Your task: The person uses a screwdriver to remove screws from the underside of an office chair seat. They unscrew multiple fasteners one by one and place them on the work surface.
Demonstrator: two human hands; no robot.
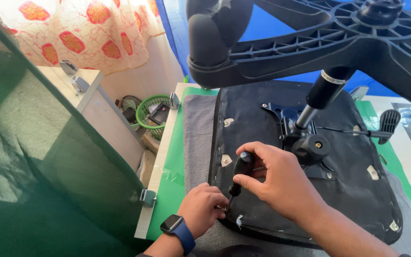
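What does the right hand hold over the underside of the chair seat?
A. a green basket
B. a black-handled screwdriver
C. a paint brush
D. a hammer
B: the right hand grips a black-handled screwdriver, its tip down at the chair seat by the left hand.

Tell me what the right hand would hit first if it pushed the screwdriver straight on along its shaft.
Probably the black underside of the chair seat, near its front edge beside the left hand; the right hand aims the screwdriver down there.

A makeshift home workshop: an upturned office chair [305,157] lies on a green-covered counter [170,181], blue tarpaulin [177,28] hangs behind, a flowered curtain [82,28] covers the window, and a green basket [151,114] holds odds and ends.
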